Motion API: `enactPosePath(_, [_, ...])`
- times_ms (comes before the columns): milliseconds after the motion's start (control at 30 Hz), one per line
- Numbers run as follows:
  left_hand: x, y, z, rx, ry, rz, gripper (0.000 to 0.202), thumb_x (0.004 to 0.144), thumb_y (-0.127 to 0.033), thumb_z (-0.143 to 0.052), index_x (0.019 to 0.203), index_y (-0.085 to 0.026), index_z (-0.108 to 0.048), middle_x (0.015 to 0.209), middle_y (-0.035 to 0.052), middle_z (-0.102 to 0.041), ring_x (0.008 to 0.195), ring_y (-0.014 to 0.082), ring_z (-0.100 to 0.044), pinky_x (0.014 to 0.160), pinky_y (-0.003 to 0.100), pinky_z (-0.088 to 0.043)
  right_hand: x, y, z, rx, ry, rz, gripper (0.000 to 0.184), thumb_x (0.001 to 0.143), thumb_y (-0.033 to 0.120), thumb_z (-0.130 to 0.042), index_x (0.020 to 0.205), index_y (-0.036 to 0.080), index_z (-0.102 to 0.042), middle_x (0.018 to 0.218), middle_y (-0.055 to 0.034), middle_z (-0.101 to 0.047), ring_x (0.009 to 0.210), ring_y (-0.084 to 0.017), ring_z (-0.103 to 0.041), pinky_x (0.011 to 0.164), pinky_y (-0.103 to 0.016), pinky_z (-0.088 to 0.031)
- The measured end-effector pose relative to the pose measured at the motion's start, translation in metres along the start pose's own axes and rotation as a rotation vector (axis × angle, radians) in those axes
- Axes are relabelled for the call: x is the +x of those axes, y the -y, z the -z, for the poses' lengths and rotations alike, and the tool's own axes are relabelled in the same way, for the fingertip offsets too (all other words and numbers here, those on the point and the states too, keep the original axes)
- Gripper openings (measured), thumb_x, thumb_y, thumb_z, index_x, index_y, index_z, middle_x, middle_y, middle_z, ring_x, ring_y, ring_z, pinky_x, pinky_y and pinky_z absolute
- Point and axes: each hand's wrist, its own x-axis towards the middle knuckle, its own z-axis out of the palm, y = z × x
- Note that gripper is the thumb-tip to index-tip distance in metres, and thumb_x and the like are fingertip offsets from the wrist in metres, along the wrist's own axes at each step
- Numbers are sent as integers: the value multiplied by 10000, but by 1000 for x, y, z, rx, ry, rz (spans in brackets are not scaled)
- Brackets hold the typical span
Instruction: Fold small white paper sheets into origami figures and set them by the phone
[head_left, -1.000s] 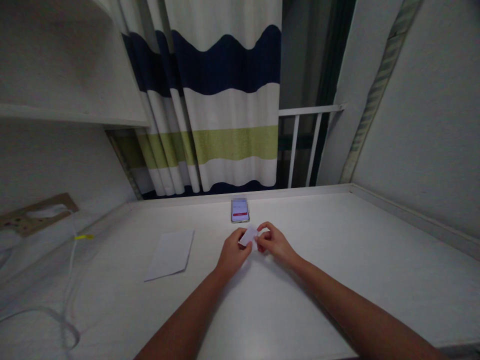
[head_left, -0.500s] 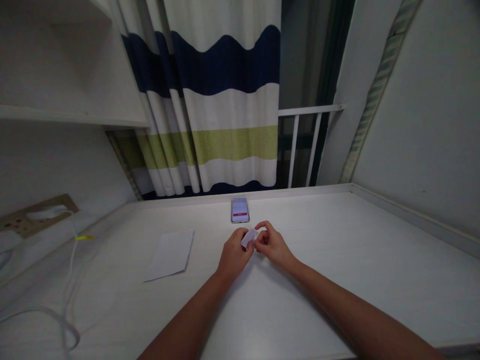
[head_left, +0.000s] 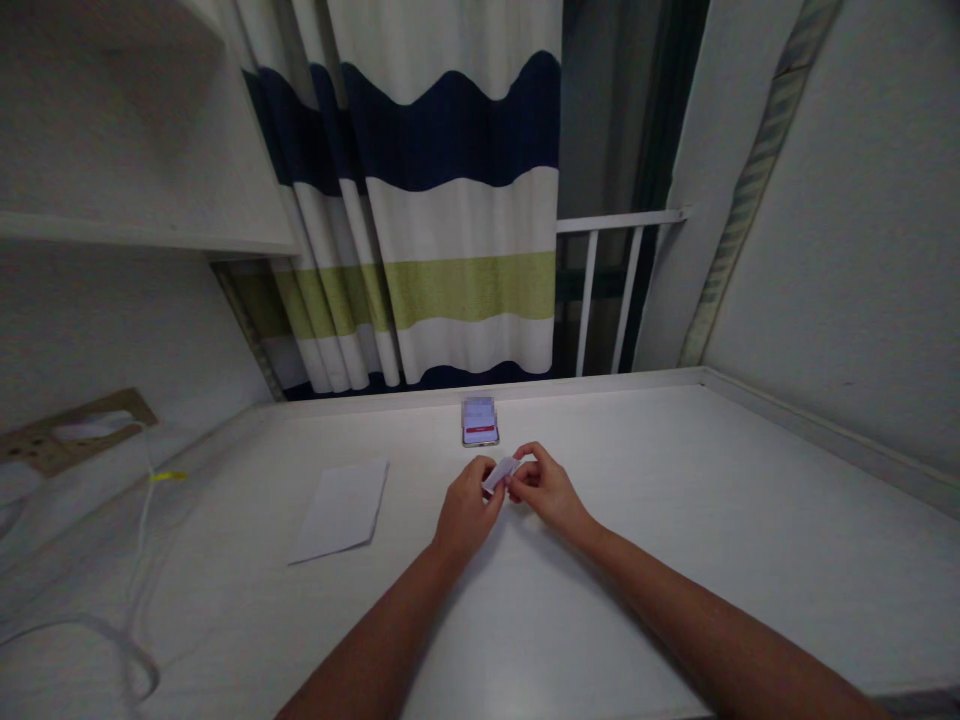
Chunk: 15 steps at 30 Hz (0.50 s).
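Observation:
A small folded piece of white paper (head_left: 500, 473) is held between my hands, just above the white tabletop. My left hand (head_left: 466, 505) is closed on its left side, thumb in front and fingers behind. My right hand (head_left: 547, 490) pinches the paper's right edge between thumb and fingers, with the index finger bent over the top. The exact folds are too small to make out. Beyond my hands lies a phone (head_left: 480, 421) with a lit screen and a red bar on it.
White sheets of paper (head_left: 341, 511) lie flat on the tabletop (head_left: 675, 480) to the left. A white cable (head_left: 140, 560) with a yellow tie runs from a wall socket (head_left: 79, 430) at far left. A striped curtain (head_left: 465, 220) and a white railing (head_left: 622, 220) stand behind the table.
The fingers of my right hand have closed in on the paper's right edge. The small paper has tilted slightly; phone and sheets have stayed put.

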Motion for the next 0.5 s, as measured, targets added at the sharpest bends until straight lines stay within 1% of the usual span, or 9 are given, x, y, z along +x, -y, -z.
enactPosePath(100, [0, 0, 1, -52, 5, -23, 111, 745, -226, -449, 824, -181, -512, 793, 15, -525, 705, 110, -521, 582, 215, -462, 1, -2, 0, 80, -27, -15, 291, 610, 247, -588, 784, 211, -358, 508, 78, -537, 478, -108, -538, 502, -238, -430])
enactPosePath(200, [1, 1, 2, -128, -13, -5, 161, 721, -207, -465, 860, -185, -543, 921, 43, -500, 823, 129, -514, 599, 214, -482, 3, -4, 2, 163, -54, -15, 310, 601, 251, -599, 763, 215, -337, 553, 68, -561, 523, -118, -567, 550, -261, -451])
enactPosePath(233, [2, 2, 2, -175, -18, 30, 187, 710, -199, -470, 880, -190, -548, 970, 52, -488, 856, 137, -508, 602, 216, -487, 4, -5, 2, 180, -60, -8, 316, 596, 250, -604, 758, 216, -334, 575, 63, -568, 543, -122, -574, 567, -266, -456])
enactPosePath(300, [3, 4, 3, -317, 3, 143, 231, 695, -195, -466, 913, -192, -544, 1016, 61, -487, 870, 148, -510, 600, 227, -495, 5, -7, 3, 187, -68, 13, 321, 591, 248, -609, 753, 218, -334, 629, 51, -581, 596, -129, -586, 595, -272, -459])
enactPosePath(400, [7, 8, 3, -586, 70, 311, 238, 699, -237, -441, 909, -175, -534, 961, 61, -531, 819, 152, -536, 602, 258, -502, 5, -7, 3, 184, -47, 46, 302, 606, 252, -599, 753, 219, -338, 685, 39, -583, 650, -131, -584, 603, -262, -450])
enactPosePath(433, [8, 9, 3, -648, 70, 343, 231, 700, -260, -443, 890, -167, -536, 931, 58, -542, 805, 152, -542, 606, 268, -501, 5, -7, 3, 186, -26, 51, 289, 613, 251, -591, 753, 219, -340, 683, 39, -577, 650, -129, -578, 594, -255, -444])
enactPosePath(500, [10, 12, 2, -684, 30, 374, 220, 689, -304, -479, 837, -155, -543, 869, 49, -559, 775, 151, -549, 609, 273, -493, 5, -7, 2, 168, 16, 54, 244, 630, 246, -560, 748, 218, -348, 650, 46, -551, 618, -118, -556, 563, -238, -427])
